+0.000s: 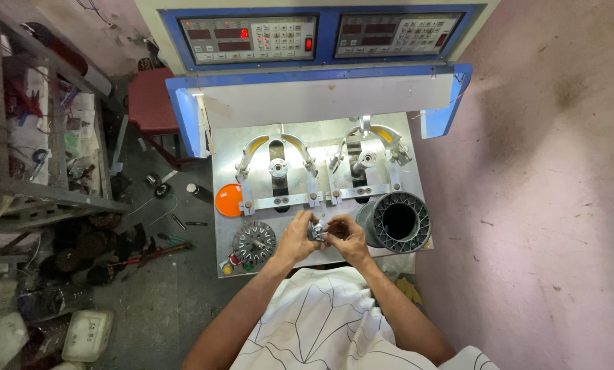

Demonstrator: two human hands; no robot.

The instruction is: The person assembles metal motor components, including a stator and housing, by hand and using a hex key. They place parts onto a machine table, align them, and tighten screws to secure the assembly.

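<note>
Head view looks straight down on a metal worktop of a blue-framed winding machine. At the near edge, both hands meet around one small silver metal part. The left hand closes on it from 9 o'clock, and the right hand pinches it from 3 o'clock with curled fingers. The part sits between the fingertips, touching both and lifted off the plate. Neither hand is clearly nearer. It is too small and too covered to tell its long axis.

Counted around the hands:
- One dark stator core with radial slots, lying flat just beside the left hand at 9 o'clock.
- One large grey ribbed spool, lying on its side with its bore facing up, just beside the right hand at 3 o'clock.
- One orange disc, at 10 o'clock.
- Two winding heads, side by side at 12 o'clock, each with a curved arm pair.
- Two control panels, above them.
</note>
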